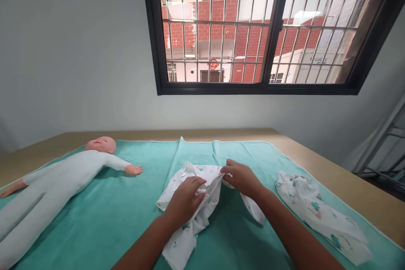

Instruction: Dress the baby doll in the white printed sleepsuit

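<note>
A white printed baby garment (177, 242) lies crumpled in the middle of a teal blanket (104, 219). My left hand (185, 200) is curled on its fabric, fingers gripping a fold. My right hand (242, 177) pinches the garment's upper edge just beside it. A baby doll (57, 179) in a pale one-piece suit lies on its back at the left, arms spread. A second white printed garment (319, 215) lies flat at the right, untouched.
The blanket covers a wooden table (348, 181) that stands against a grey wall. A barred window (259, 29) is above, with a brick building outside. A metal frame (387, 152) stands at the far right.
</note>
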Action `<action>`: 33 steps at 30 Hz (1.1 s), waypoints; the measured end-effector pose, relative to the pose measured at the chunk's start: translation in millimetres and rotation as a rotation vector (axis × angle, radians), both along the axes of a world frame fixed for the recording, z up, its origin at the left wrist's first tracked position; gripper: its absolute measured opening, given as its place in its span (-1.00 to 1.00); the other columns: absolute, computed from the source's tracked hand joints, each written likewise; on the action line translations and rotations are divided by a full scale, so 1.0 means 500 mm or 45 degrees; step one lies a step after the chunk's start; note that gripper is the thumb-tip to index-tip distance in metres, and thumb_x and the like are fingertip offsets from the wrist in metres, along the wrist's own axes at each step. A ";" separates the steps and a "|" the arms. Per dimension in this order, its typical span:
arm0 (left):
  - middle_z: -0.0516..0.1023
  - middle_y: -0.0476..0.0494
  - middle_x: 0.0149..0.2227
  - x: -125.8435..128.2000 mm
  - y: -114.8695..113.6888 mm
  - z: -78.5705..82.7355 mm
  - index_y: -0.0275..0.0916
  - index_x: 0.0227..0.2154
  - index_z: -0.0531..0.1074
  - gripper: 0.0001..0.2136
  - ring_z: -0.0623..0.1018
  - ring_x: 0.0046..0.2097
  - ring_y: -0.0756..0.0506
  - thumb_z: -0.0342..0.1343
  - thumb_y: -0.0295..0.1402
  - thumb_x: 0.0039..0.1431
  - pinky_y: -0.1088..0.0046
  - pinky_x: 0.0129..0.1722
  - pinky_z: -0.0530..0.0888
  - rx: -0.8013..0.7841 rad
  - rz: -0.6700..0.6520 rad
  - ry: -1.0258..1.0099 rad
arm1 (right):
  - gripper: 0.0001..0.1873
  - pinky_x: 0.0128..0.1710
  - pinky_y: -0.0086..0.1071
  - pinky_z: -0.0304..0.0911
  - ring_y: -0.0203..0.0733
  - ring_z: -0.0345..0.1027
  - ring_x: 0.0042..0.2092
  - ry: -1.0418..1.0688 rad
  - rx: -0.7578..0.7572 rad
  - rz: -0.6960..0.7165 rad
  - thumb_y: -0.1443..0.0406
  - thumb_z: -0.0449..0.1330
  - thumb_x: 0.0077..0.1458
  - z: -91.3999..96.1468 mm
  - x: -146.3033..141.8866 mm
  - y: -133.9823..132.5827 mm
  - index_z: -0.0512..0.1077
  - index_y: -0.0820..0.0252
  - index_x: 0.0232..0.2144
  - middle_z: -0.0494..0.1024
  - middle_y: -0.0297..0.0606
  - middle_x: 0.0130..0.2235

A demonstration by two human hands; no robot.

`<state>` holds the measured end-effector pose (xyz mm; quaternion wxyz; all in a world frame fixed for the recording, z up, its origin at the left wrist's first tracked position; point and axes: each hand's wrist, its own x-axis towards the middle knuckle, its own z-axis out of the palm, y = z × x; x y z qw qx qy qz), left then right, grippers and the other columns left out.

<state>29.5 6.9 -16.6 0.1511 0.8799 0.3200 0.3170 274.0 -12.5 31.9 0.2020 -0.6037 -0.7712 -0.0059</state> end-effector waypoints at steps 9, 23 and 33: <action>0.29 -0.13 0.21 0.002 0.004 0.008 -0.05 0.22 0.14 -0.55 0.26 0.22 -0.18 -0.02 -0.24 0.29 0.15 0.21 0.24 -0.068 0.138 -0.344 | -0.65 -0.21 -0.35 0.32 -0.20 0.40 -0.18 1.293 -0.094 0.293 0.12 0.05 0.18 -0.008 -0.120 -0.027 0.40 0.07 -0.05 0.52 -0.25 -0.11; 0.29 0.07 -0.42 -0.045 0.010 0.076 -0.17 -0.38 0.26 -0.81 0.32 -0.36 0.00 0.01 -0.18 0.25 0.50 -0.34 0.29 -0.418 0.482 -1.134 | -0.57 -0.23 -0.35 0.25 -0.21 0.33 -0.21 0.973 0.381 -0.059 0.43 -0.02 -0.05 -0.045 -0.116 -0.019 0.33 0.10 -0.09 0.42 -0.31 -0.29; 0.28 0.07 -0.42 -0.115 0.031 0.118 -0.15 -0.28 0.30 -0.85 0.32 -0.40 0.01 0.12 -0.24 0.19 0.53 -0.42 0.29 -0.132 0.757 -1.393 | -0.74 -0.15 -0.27 0.26 -0.11 0.32 -0.11 0.474 0.716 -0.341 0.34 -0.02 0.09 -0.031 0.010 0.016 0.40 0.09 -0.21 0.45 -0.21 -0.12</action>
